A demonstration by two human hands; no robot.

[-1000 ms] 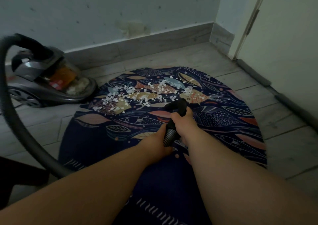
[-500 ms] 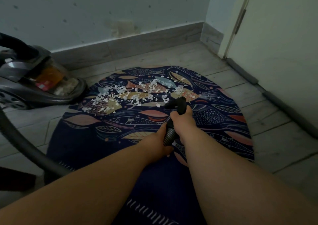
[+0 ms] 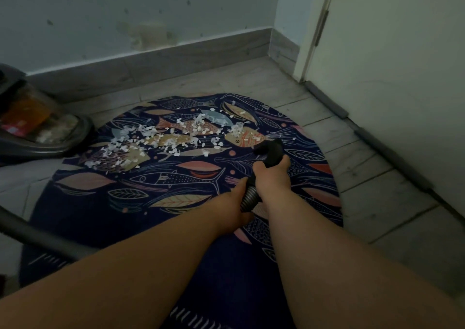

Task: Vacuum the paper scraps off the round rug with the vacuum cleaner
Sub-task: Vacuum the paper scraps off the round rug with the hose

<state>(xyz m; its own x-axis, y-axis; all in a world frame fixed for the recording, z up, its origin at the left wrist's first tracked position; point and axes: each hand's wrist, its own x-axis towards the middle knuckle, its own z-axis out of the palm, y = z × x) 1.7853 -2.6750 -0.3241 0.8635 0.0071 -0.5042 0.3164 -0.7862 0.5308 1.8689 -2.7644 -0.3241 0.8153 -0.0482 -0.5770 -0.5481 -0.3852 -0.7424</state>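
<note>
A round dark-blue rug [image 3: 105, 208] with a fish and leaf pattern lies on the tiled floor. White paper scraps [image 3: 161, 140] are strewn in a band across its far half. My right hand [image 3: 271, 180] grips the black hose handle [image 3: 270, 152], whose open end points left toward the scraps, a little to their right. Just behind it, my left hand [image 3: 234, 208] holds the ribbed hose end [image 3: 249, 197]. The canister vacuum cleaner [image 3: 37, 129] stands at the rug's left edge, partly out of frame.
The grey hose [image 3: 45, 240] loops across the lower left over the rug's near edge. A wall with a skirting board [image 3: 156, 61] runs along the back. A pale door [image 3: 392, 77] with a draught strip stands close on the right.
The view has swung right, so the vacuum cleaner sits farther left. Both hands keep their hold on the hose, and the nozzle stays just right of the scraps.
</note>
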